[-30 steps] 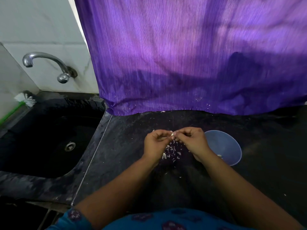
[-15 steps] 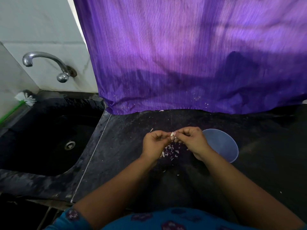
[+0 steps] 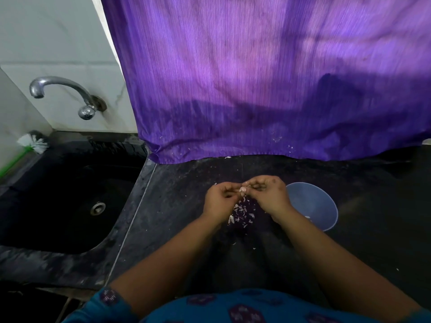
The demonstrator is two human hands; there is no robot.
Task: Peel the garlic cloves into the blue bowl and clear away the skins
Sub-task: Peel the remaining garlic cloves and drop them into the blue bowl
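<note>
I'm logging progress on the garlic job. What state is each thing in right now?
garlic clove: pinched between both hands.
left hand: fingers curled, pinching it.
right hand: fingers curled, pinching it.
blue bowl: upright, nearly empty.
skins: piled on counter.
tap: no water running.

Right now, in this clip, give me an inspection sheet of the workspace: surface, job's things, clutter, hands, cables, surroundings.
Surface: dark counter, scuffed and dusty, flecked with pale bits.
Job's things: garlic clove pinched between both hands above the counter; blue bowl to the right, partly hidden by the right wrist, a pale piece inside near its front rim.
Clutter: skins piled on the counter below the hands, a few strays toward the near edge.
Hands: left hand and right hand both hold the clove with curled fingers.
Cables: nothing seen.
Surroundings: black sink on the left, tap above it, brush in the corner, purple curtain behind.
</note>
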